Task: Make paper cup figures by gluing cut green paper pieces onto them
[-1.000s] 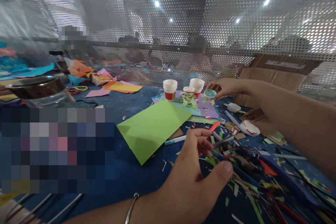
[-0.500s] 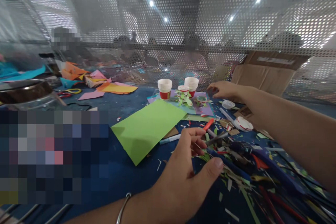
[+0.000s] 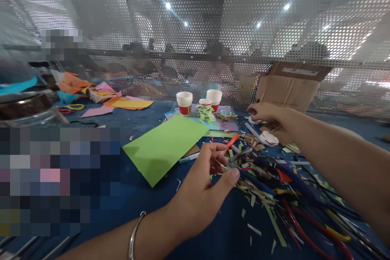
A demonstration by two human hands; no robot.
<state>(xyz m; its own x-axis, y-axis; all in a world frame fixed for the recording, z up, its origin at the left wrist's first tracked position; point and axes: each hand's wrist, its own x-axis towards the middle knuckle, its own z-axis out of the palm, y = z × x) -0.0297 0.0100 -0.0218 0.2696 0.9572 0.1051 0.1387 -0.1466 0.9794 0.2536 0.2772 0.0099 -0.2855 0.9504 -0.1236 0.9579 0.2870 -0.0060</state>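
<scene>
At one o'clock our right hand point(image 3: 267, 112) curls over a probably light white disc point(image 3: 255, 121), rim best pinched, hold unclear; left hand point(image 3: 204, 185) half-open, empty.

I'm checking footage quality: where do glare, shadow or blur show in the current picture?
In the head view, bright lights streak glare over the mesh; in the head view, shadow dims part of the green sheet; in the head view, the jar looks blurred and pixel blocks hide what's below, but the left hand and right hand are readable.
</scene>
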